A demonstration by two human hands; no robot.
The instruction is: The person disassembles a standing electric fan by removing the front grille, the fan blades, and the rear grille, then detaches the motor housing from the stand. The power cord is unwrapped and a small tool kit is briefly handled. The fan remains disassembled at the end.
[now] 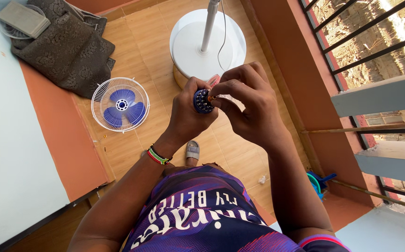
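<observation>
Hands (188, 116) (246, 105) gripping blue cap (202, 101), fan head (120, 104) below

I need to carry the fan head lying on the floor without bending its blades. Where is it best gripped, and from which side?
Grip the fan head by the white outer rim of its wire guard, coming down from above. It lies flat, grille up, so the rim is exposed all round, and the blue blades stay caged behind the wires. I would avoid the thin centre wires, which probably flex.
</observation>
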